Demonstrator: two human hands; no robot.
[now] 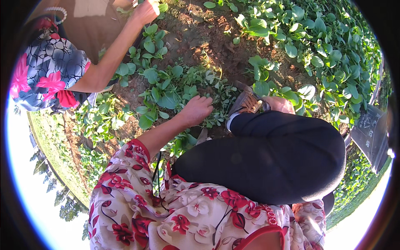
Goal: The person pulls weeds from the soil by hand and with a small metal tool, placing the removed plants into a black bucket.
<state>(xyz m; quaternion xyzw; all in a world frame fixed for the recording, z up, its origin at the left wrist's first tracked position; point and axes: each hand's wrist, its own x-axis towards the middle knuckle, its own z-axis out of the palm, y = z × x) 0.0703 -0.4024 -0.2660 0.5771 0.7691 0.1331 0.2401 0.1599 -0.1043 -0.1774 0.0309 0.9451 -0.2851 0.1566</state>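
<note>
My left hand (pixel 197 109) is low among small-leaved weeds (pixel 215 81), its fingers curled; whether anything is pinched under them is hidden. Just beyond it and to its left grow broad-leaved green seedlings (pixel 167 97). Past my bent knee in black trousers, part of my right hand (pixel 279 104) shows beside leafy plants (pixel 289 93). The knee and leaves cover its fingers, so its grip cannot be seen. Between the hands is my shoe (pixel 248 101), with tan laces, planted on the soil.
At upper left, a co-worker in a floral sleeve (pixel 53 72) reaches a hand (pixel 147 12) into plants. Bare brown soil (pixel 200 40) runs between the rows. Dense leafy greens (pixel 328 53) fill the upper right. A dark plastic bag (pixel 368 134) bearing writing hangs or stands at the right edge.
</note>
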